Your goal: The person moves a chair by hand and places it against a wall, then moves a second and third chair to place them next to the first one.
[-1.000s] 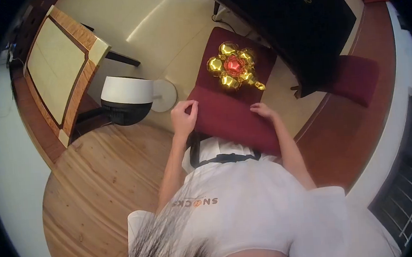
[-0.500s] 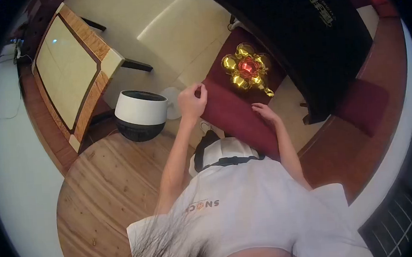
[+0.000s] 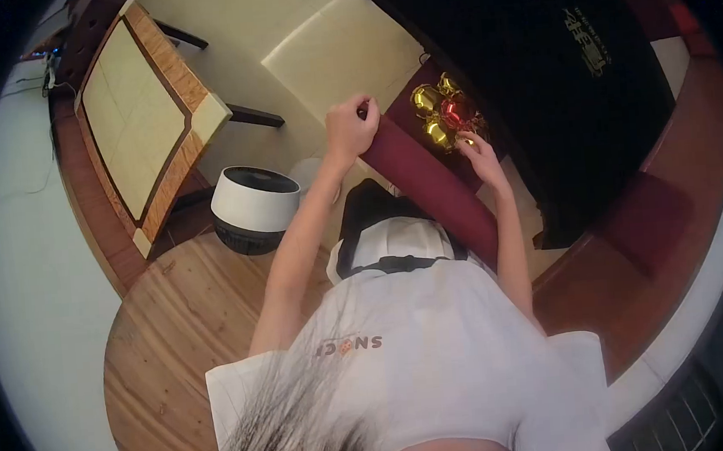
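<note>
Balloons: here they are, a shiny bunch of balloons (image 3: 457,111) on the dark red seat (image 3: 405,112), ahead of us on the far side of the chair back (image 3: 432,185), gold ones ringed around a red middle.
Nearer hand: it's our right hand (image 3: 483,160), no contest, its fingertips right at the near gold edge of the bunch, forearm reaching forward past the chair back.
Right-hand fingers: thumb and fingers lie close about a bit of gold; we can't tell from this angle whether they truly pinch it or only overlap it.
Left hand: our left hand (image 3: 353,130) sits at the far left end of the chair back, fingers curled round toward the thumb in a loose ring; what is inside that curl, if anything, we can't tell.
Gap on the left: the balloons lie to the right of that hand, apart from it, with a strip of red seat between.
Long axis: the bunch looks roundish to us, so no clear length to call; the chair back is the long one, slanting from the left hand down toward our right hip.
Right flank: black cloth (image 3: 554,103) hangs just beside the bunch.
Left flank: the wooden table (image 3: 188,330) and a white tub (image 3: 253,203) stand well apart from the balloons.
</note>
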A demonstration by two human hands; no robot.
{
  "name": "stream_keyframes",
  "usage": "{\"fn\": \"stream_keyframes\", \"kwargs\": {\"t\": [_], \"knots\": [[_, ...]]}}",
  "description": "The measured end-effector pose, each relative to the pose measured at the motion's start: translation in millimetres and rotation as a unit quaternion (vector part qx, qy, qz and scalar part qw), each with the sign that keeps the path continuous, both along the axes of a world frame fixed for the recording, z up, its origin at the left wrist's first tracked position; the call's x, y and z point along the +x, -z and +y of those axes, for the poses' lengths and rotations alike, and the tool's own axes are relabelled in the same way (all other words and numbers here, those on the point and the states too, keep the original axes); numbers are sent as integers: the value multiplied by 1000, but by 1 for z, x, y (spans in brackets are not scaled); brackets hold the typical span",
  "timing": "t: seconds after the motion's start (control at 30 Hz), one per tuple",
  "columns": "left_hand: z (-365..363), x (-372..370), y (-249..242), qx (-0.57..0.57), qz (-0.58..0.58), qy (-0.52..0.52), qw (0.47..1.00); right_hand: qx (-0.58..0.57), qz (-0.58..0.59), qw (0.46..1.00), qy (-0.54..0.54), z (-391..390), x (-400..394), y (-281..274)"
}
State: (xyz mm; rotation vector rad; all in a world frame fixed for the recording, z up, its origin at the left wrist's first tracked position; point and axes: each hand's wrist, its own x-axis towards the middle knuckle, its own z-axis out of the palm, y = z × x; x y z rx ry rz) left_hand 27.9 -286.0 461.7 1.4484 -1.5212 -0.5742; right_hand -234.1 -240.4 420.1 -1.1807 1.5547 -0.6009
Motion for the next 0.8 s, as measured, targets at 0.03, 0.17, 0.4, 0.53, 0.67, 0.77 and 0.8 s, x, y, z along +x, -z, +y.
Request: {"fn": "stream_keyframes", "kwargs": {"t": [0.03, 0.17, 0.4, 0.53, 0.67, 0.77, 0.8], "knots": [[-6, 0, -5, 6, -9, 0, 1000, -31, -44, 998, -11, -5, 11, -15], [-35, 1, -6, -23, 11, -1, 1000, -71, -61, 991, -93, -13, 60, -53], [-48, -4, 3, -30, -27, -7, 999, -206, 331, 902, -187, 7, 119, -73], [-44, -2, 20, -30, -19, -4, 999, -236, 400, 873, -151, 7, 128, -53], [-54, -19, 20, -36, -2, -4, 999, -217, 395, 885, -119, -3, 118, -65], [-51, -31, 18, -66, 18, -4, 998, -187, 477, 857, -59, 3, 120, -56], [-51, -38, 15, -62, 3, 8, 998, -195, 505, 840, -36, 3, 119, -55]]}}
